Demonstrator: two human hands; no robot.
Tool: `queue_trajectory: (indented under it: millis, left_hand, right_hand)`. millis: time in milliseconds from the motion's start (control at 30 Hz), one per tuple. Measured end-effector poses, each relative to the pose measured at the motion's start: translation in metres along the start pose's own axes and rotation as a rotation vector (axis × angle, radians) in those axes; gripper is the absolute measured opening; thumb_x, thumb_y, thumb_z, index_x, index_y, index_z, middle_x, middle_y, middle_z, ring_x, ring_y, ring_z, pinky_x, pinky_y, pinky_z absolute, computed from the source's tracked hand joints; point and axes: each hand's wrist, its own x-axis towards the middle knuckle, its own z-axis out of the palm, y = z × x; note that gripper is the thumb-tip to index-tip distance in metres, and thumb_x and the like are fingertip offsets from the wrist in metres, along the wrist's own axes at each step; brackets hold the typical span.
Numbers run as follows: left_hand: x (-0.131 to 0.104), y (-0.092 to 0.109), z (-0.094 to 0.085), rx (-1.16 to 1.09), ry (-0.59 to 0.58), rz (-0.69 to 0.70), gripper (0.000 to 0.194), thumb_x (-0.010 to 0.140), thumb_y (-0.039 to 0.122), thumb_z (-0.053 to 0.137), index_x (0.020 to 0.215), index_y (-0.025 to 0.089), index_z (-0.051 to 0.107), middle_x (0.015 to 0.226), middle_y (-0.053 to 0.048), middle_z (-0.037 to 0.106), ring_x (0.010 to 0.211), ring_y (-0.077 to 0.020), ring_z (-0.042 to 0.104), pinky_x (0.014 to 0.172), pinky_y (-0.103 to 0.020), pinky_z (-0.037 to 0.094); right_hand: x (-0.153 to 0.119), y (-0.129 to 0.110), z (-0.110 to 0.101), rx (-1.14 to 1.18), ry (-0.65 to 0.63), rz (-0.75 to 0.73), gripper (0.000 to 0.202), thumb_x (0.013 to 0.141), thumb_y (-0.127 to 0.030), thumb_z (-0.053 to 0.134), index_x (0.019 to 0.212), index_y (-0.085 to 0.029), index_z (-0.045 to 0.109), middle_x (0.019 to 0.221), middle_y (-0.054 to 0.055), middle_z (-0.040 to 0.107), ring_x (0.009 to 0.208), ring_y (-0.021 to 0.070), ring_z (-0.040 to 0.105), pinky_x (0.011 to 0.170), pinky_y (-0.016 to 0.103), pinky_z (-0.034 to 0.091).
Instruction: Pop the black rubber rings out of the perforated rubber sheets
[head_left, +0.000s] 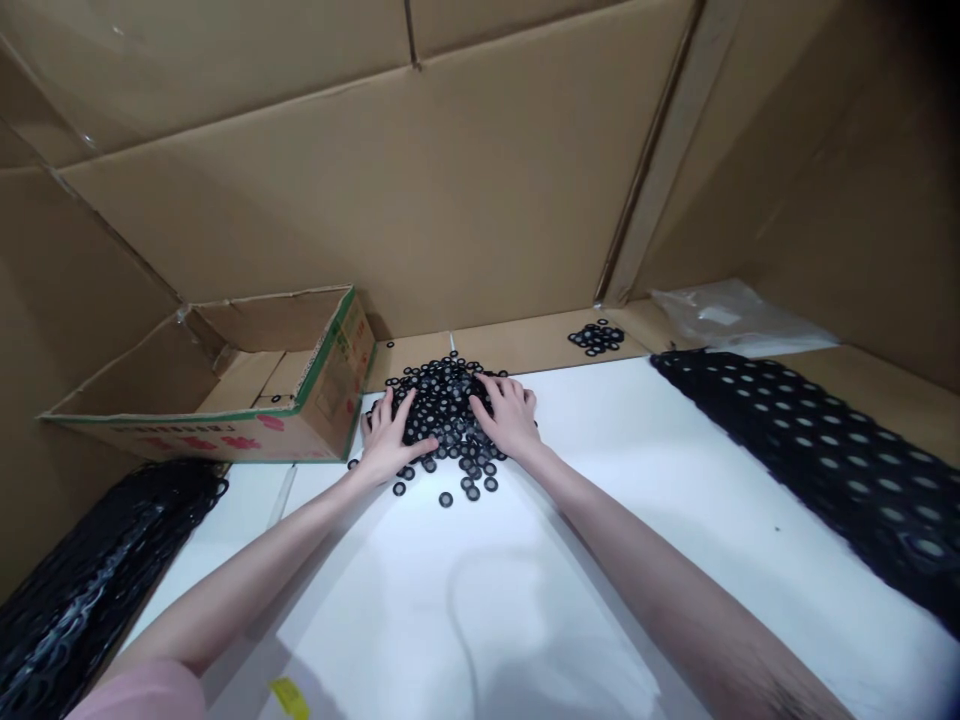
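Observation:
A heap of small black rings (442,400) lies at the far edge of the white table, with several loose rings spread along its near side. My left hand (391,435) rests against the heap's left side, fingers spread and thumb pointing right. Against the right side lies my right hand (508,412), its fingers apart and the fingertips on the rings. Neither hand is closed round a ring.
An open cardboard box (322,400) stands at the left, a dark bundle (112,560) before it. Rows of black rings (825,440) cover the right side. A small ring pile (596,338) and plastic bag (735,312) lie behind. Cardboard walls (450,180) enclose the table (405,590).

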Motion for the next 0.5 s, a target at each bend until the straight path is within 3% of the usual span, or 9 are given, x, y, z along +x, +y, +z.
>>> queue_trajectory:
  millis: [100,233,500]
  left_hand:
    - [0.003,0.005,0.002,0.035,0.032,0.026,0.092,0.070,0.072,0.059,0.147,0.035,0.026,0.156,-0.012,0.018,0.140,-0.0406,0.018,0.109,-0.060,0.015]
    - [0.008,0.010,0.004,0.059,0.085,0.042,0.079,0.067,0.075,0.058,0.134,0.036,0.047,0.144,-0.010,0.037,0.131,-0.0383,0.031,0.105,-0.055,0.024]
    - [0.013,0.014,0.007,0.180,0.148,0.091,0.056,0.080,0.067,0.052,0.119,0.028,0.056,0.126,-0.009,0.049,0.117,-0.0315,0.043,0.095,-0.046,0.035]
  right_hand:
    - [0.000,-0.001,-0.001,-0.010,-0.012,-0.015,0.048,0.094,-0.043,0.033,0.135,-0.022,0.047,0.126,0.013,0.056,0.118,0.0300,0.042,0.097,0.049,0.030]
    - [-0.001,-0.002,-0.002,-0.001,-0.017,-0.030,0.049,0.094,-0.043,0.033,0.135,-0.020,0.047,0.125,0.014,0.056,0.117,0.0307,0.043,0.096,0.050,0.030]
    - [-0.001,-0.002,-0.002,-0.009,-0.035,-0.016,0.049,0.094,-0.044,0.035,0.136,-0.021,0.046,0.128,0.013,0.055,0.119,0.0289,0.042,0.098,0.048,0.028]
